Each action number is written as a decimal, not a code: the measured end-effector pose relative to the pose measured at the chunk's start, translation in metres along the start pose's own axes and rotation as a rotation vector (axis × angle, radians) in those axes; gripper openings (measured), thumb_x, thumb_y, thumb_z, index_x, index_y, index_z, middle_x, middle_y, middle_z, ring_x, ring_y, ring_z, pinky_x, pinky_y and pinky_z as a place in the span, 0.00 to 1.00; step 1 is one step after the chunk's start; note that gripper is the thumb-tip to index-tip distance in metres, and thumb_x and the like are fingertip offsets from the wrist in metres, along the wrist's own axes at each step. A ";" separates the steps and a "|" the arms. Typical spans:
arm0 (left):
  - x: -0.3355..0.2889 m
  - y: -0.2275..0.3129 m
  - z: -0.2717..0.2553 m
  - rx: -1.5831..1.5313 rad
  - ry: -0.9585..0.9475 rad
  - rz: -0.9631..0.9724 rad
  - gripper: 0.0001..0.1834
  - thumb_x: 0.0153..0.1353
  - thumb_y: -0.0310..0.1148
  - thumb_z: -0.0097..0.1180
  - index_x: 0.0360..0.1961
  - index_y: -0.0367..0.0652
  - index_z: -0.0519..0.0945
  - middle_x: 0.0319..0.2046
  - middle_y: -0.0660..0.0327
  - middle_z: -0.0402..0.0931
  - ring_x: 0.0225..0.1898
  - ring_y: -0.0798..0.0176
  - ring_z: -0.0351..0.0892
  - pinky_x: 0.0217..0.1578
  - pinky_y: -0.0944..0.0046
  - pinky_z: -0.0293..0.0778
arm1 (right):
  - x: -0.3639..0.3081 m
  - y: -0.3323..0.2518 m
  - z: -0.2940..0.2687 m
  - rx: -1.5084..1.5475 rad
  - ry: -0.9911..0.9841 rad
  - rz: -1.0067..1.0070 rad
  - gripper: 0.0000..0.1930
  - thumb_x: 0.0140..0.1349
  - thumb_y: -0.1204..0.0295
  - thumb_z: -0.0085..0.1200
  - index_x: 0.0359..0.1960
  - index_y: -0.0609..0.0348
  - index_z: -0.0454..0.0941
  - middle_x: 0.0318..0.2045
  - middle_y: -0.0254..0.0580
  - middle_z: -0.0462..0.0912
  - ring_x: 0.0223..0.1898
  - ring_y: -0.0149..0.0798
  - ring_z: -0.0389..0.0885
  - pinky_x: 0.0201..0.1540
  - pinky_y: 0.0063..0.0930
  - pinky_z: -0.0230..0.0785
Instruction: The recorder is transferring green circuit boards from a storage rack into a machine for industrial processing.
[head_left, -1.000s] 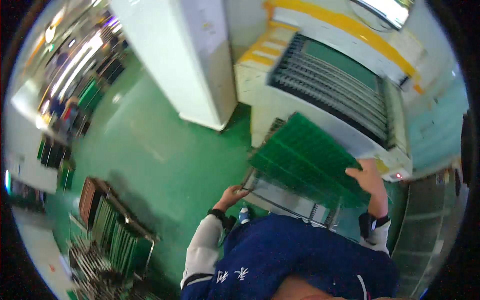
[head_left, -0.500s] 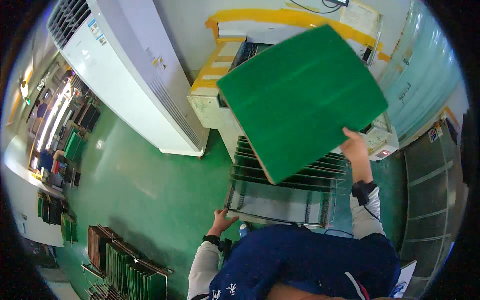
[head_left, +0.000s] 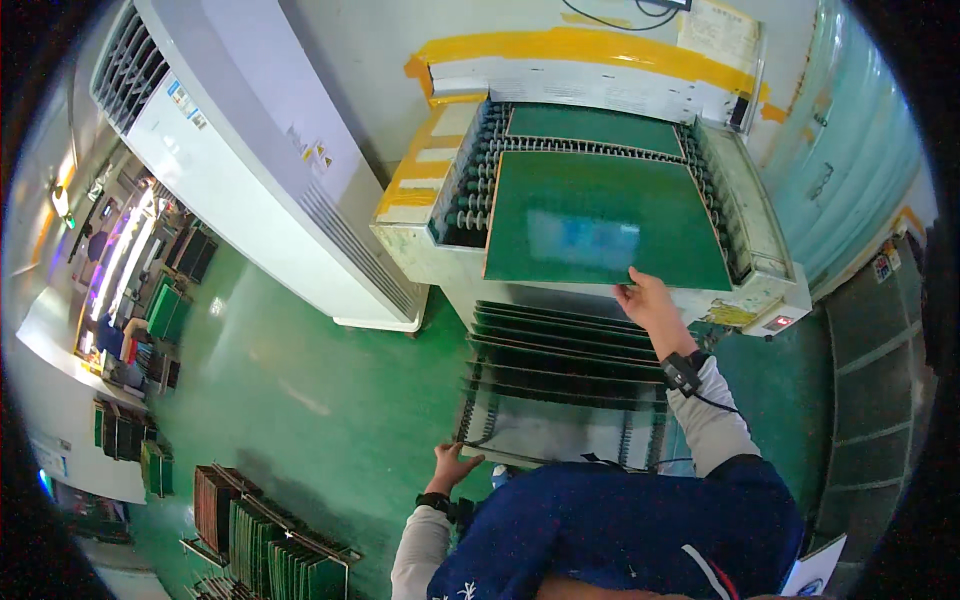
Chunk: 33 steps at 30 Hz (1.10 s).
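Note:
A flat green board (head_left: pixel 605 215) lies nearly level on the roller conveyor (head_left: pixel 470 200), with its near edge toward me. My right hand (head_left: pixel 650 308) pinches that near edge, right of its middle. Farther in on the rollers is a second green board (head_left: pixel 595 130), just beyond the first. Below the conveyor's front stands a slotted rack (head_left: pixel 550 425) holding several dark boards (head_left: pixel 570 345) on edge. At the rack's near left corner, my left hand (head_left: pixel 456 467) grips the rim between thumb and fingers.
A tall white cabinet unit (head_left: pixel 265 180) stands left of the conveyor. Clear plastic strip curtains (head_left: pixel 850 150) and grey panels (head_left: pixel 870 370) are on the right. Another rack with green and brown boards (head_left: pixel 265 540) stands at lower left. A cable runs from my right wrist.
The green board was raised and tilted above the conveyor; it has come down flat on the rollers. My right hand moved left and down with it. My left hand stays at the rack corner.

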<state>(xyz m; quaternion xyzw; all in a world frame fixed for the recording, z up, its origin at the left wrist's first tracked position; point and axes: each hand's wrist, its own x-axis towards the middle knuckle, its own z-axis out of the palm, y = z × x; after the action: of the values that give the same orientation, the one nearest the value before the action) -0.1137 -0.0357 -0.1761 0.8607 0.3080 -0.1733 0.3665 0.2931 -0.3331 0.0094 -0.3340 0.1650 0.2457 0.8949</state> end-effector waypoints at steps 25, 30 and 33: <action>0.004 0.002 0.005 0.027 0.058 0.014 0.43 0.42 0.58 0.65 0.54 0.39 0.71 0.58 0.42 0.54 0.58 0.44 0.57 0.58 0.54 0.61 | 0.034 0.007 -0.003 -0.166 -0.145 0.244 0.24 0.60 0.50 0.50 0.39 0.63 0.75 0.32 0.40 0.79 0.31 0.34 0.77 0.34 0.28 0.71; 0.001 -0.006 0.010 -0.019 0.080 0.019 0.43 0.42 0.58 0.64 0.53 0.37 0.71 0.56 0.41 0.56 0.58 0.43 0.58 0.58 0.55 0.62 | 0.002 0.017 0.007 -0.518 -0.232 0.217 0.22 0.62 0.52 0.48 0.40 0.61 0.75 0.32 0.41 0.80 0.30 0.34 0.78 0.35 0.28 0.72; 0.002 0.004 0.006 -0.044 0.078 0.023 0.42 0.43 0.58 0.64 0.53 0.37 0.71 0.54 0.40 0.60 0.58 0.43 0.58 0.57 0.54 0.62 | -0.054 0.036 0.019 -0.858 -0.366 0.224 0.19 0.63 0.56 0.47 0.38 0.61 0.76 0.33 0.41 0.81 0.32 0.34 0.79 0.36 0.27 0.72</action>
<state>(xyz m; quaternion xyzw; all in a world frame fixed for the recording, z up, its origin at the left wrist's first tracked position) -0.1102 -0.0415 -0.1787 0.8621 0.3159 -0.1284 0.3748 0.2315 -0.3143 0.0291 -0.6045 -0.0765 0.4413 0.6587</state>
